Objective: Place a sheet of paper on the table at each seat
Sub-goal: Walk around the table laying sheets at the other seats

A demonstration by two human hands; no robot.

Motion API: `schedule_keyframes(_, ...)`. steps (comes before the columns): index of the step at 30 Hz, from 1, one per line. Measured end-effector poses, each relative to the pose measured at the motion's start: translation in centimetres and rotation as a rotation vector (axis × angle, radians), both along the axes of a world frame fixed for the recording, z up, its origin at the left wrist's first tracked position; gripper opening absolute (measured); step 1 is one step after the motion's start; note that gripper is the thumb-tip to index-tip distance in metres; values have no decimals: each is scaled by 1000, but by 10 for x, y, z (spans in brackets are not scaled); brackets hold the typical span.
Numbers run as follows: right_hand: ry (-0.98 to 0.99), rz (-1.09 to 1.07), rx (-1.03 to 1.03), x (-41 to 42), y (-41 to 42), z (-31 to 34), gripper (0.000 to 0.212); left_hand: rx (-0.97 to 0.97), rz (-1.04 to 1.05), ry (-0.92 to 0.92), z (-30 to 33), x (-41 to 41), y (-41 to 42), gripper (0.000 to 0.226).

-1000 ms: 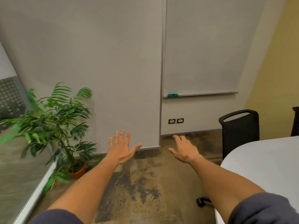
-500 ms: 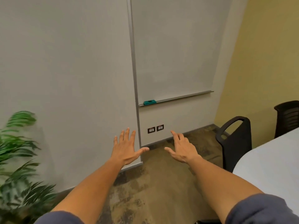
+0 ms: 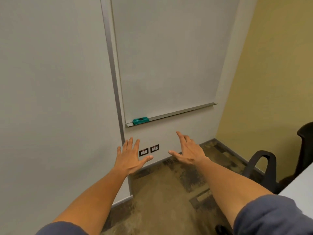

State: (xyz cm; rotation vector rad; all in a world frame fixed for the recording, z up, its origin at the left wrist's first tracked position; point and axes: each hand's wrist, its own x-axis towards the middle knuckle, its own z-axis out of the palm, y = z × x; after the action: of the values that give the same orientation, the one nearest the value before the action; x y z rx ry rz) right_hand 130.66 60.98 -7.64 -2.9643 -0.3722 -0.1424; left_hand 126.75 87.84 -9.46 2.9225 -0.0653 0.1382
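My left hand (image 3: 130, 156) is stretched out in front of me, palm down, fingers spread and empty. My right hand (image 3: 188, 150) is held out beside it, also with fingers apart and nothing in it. Only a sliver of the white table (image 3: 300, 189) shows at the right edge. A black chair (image 3: 264, 168) stands by that table corner, and a second black chair (image 3: 305, 146) shows behind it. No sheet of paper is in view.
A whiteboard (image 3: 169, 56) hangs on the wall ahead, with a teal eraser (image 3: 140, 120) on its tray. Two wall outlets (image 3: 149, 150) sit below it. A grey wall panel (image 3: 55, 99) fills the left. Mottled brown carpet (image 3: 160, 192) covers the floor.
The view has swung to the right: the potted plant has left the frame, the whiteboard fills the middle, and the table has slid to the right edge. Both hands stay out and empty.
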Motion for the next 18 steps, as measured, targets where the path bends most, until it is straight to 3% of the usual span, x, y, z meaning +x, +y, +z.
schedule_keyframes(6,8,-120,-76,100,-45,-7,97,27,-122,4,-8,141,-11,132)
schedule_keyframes(18,2,-486,20,253,-79,1,96,43,-536,-19,11,392,-98,129)
